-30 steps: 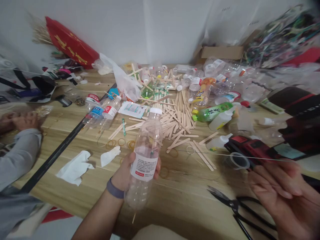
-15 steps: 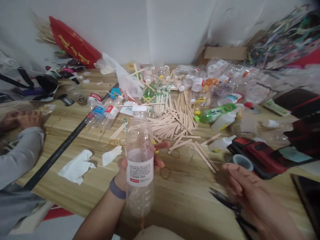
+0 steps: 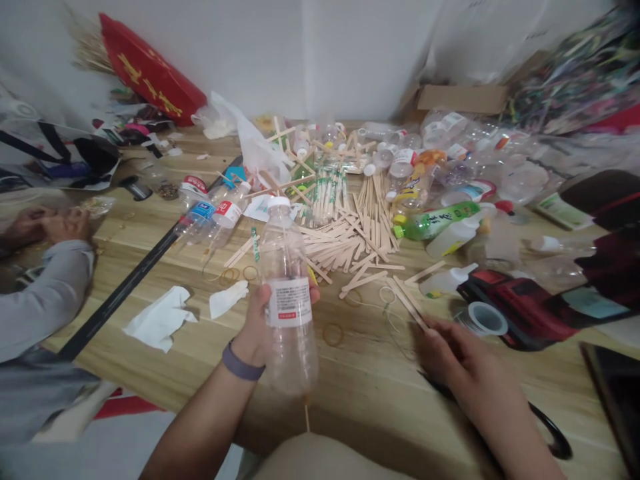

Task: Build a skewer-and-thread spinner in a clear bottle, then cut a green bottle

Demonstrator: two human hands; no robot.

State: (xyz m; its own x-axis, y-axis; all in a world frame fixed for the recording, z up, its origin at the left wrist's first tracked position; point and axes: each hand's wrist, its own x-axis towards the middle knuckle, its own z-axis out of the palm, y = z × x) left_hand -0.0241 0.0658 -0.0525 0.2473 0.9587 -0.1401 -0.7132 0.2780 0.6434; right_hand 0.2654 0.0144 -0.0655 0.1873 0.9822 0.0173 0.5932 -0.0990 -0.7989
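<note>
My left hand (image 3: 259, 313) is closed around a clear plastic bottle (image 3: 293, 370) with a white cap and a white printed label. The bottle is held above the table, leaning slightly, cap end away from me. From its base pokes a thin stick (image 3: 307, 418). My right hand (image 3: 463, 357) has its fingers curled at the near end of some flat wooden sticks (image 3: 406, 300); what they grip is hidden. Under that hand lies a pair of scissors, one black handle loop (image 3: 563, 437) showing. A thin pale thread (image 3: 395, 323) curls on the table beside the fingers.
Many flat wooden sticks (image 3: 337, 257) are heaped mid-table. Plastic bottles (image 3: 435, 223) crowd the right and back. A red and black power tool (image 3: 515, 310) stands beside a small translucent cup (image 3: 485, 320). Another person's hands (image 3: 65, 223) work at the left. Crumpled tissue (image 3: 163, 320) lies nearer.
My right hand has moved left and turned palm-down over the scissors, reaching the wooden sticks. The bottle in my left hand has shifted slightly right and tilted a little.
</note>
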